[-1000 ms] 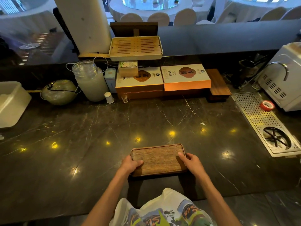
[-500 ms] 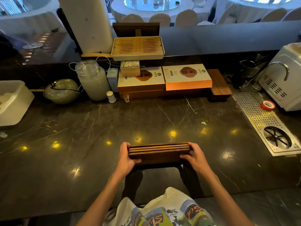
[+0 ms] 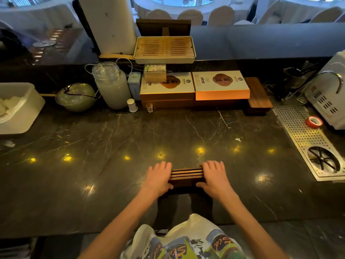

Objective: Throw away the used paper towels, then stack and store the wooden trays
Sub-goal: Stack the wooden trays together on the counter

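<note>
A stack of dark wooden trays is held near the front of the black marble counter, seen edge-on so its layered rims show as thin stripes. My left hand clasps its left end with fingers over the top and thumb below. My right hand clasps the right end the same way. Both hands cover most of the stack, leaving only its middle in sight. No paper towels show on the counter.
At the back stand two orange-sided boxes, a slatted tea tray on a small box, a large jar, a wooden board and a white bin at left. A perforated metal drain tray with red tape lies at right.
The trays lay flat a second ago; they were tipped up on edge, and now both hands have slid inward over the stack's top, covering more of it.
</note>
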Tool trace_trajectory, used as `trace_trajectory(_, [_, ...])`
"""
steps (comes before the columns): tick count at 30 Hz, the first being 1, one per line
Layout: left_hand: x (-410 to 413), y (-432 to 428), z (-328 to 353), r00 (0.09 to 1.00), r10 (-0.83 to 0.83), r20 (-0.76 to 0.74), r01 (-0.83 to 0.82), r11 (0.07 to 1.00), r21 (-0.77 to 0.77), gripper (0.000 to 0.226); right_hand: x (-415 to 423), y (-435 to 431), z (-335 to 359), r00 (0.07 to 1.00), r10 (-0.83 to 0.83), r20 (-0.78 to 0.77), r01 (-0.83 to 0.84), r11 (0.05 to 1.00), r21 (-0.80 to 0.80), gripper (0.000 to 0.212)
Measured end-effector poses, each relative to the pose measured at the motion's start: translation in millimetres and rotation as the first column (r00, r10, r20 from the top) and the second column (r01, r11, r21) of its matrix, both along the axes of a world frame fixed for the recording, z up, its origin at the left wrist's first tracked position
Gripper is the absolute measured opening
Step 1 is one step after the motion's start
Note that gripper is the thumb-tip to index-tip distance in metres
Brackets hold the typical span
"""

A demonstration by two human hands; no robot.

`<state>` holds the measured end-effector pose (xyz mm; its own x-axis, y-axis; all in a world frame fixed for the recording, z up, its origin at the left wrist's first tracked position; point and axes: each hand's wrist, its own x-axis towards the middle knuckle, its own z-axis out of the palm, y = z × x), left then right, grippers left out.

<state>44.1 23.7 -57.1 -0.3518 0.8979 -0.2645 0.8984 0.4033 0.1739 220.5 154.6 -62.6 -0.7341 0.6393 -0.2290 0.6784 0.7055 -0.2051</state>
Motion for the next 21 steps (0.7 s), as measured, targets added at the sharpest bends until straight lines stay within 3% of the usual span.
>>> trace_trajectory(3, [16.1,14.7,-4.1,0.991,-0.095,-0.098,0.098,0.995,0.027,0.057,-35.5,-24.2,-1.4,0.987,0.132,0.093,-0.143,0.982,0.121,0.06])
trace_trajectory(8, [2.8,12.2,-9.8,0.988,-0.123,-0.097,0.135,0.982,0.128,0.052,-50.3,-24.7,-3.0,0.982,0.188,0.017,-0.188,0.97,0.156,0.05])
trace_trajectory(15, [1.2,7.1,-12.1,0.976,-0.189,-0.113,0.203,0.971,0.129,0.052,-23.4,12.9,2.6,0.975,0.198,0.099,-0.199,0.98,0.003,0.057])
trace_trajectory(21, [6.0,2.7,-12.0,0.982,-0.162,-0.098,0.174,0.975,0.135,0.051,-5.4,17.3,-1.8,0.986,0.136,0.092,-0.136,0.991,-0.006,0.056])
